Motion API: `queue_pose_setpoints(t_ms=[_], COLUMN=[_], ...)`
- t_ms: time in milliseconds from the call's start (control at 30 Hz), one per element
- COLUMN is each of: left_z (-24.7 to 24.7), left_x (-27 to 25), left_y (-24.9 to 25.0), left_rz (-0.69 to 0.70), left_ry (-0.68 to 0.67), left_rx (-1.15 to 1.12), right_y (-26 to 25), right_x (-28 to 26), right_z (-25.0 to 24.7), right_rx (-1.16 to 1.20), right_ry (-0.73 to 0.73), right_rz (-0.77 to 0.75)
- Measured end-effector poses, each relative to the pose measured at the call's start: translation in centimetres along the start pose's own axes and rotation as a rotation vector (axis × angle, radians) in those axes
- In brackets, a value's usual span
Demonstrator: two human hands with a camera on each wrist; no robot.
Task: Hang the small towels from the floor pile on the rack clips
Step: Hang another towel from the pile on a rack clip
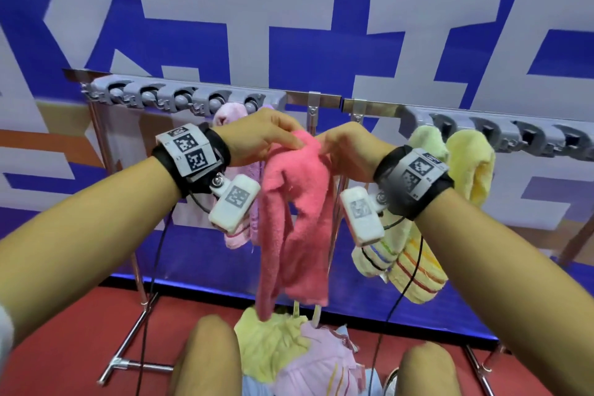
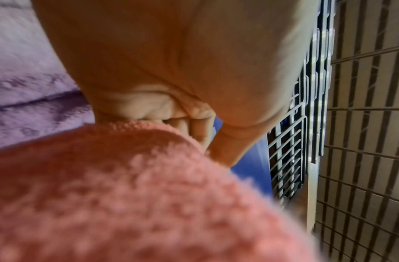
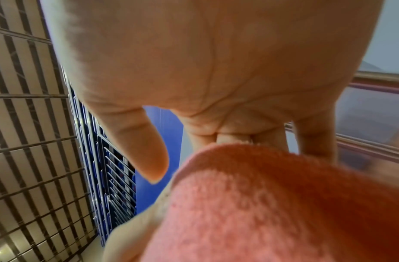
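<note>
A: Largest first. Rack [image 1: 324, 99]: right end cut off by the frame edge; grey clips [image 1: 180, 99] partly hidden behind the hands.

B: Floor pile [image 1: 289, 354]?

A: Lower part cut off, screened by the knees. Pale pink towel [image 1: 225, 116] mostly behind the left wrist.

B: Pink towel [image 1: 295, 202]?

A: Hangs in front of the rack, top bunched between both hands. Left hand [image 1: 257, 135] pinches the top, fingers curled. Right hand [image 1: 347, 148] grips the other side; its thumb [image 3: 147, 152] stands clear of the cloth.

The floor pile [image 1: 289, 354] is partly hidden by knees; the right hand [image 3: 216, 70] fingertips are covered by the coral towel [image 3: 272, 203].
</note>
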State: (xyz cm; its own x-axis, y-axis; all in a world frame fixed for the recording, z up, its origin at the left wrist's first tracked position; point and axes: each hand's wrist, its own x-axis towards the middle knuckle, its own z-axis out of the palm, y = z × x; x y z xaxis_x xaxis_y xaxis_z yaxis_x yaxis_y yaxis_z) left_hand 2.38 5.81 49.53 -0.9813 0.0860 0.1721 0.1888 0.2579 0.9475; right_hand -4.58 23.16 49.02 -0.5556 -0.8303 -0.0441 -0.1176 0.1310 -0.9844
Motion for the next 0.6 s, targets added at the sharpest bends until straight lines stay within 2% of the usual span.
queue_pose_setpoints(t_ms=[67, 133, 233, 367, 467, 600], left_z=[-0.6, -1.0, -1.6, -2.5, -3.3, -3.6], left_x=[-0.5, -1.0, -1.9, -3.1, -3.4, -3.2], left_y=[-1.0, -2.0, -3.0, -4.0, -4.1, -3.5], left_rz=[-0.04, -0.097, -0.15, -0.15, -0.136, -0.068], left_ry=[-0.001, -0.011, -0.068, -0.134, -0.081, -0.009], left_rx=[0.029, 0.025, -0.047, -0.164, -0.206, -0.35], right_y=[0.1, 0.3, 0.7, 0.6, 0.6, 1.1], right_x=[0.2, 0.4, 0.7, 0.5, 0.3, 1.3], right_z=[0.2, 0.7, 0.8, 0.9, 0.4, 0.6], right_rx=[-0.073, -0.087, -0.058, 0.037, 0.091, -0.03], right_ry=[0.014, 0.016, 0.022, 0.081, 0.109, 0.101], right_rz=[0.002, -0.064, -0.107, -0.16, -0.198, -0.178])
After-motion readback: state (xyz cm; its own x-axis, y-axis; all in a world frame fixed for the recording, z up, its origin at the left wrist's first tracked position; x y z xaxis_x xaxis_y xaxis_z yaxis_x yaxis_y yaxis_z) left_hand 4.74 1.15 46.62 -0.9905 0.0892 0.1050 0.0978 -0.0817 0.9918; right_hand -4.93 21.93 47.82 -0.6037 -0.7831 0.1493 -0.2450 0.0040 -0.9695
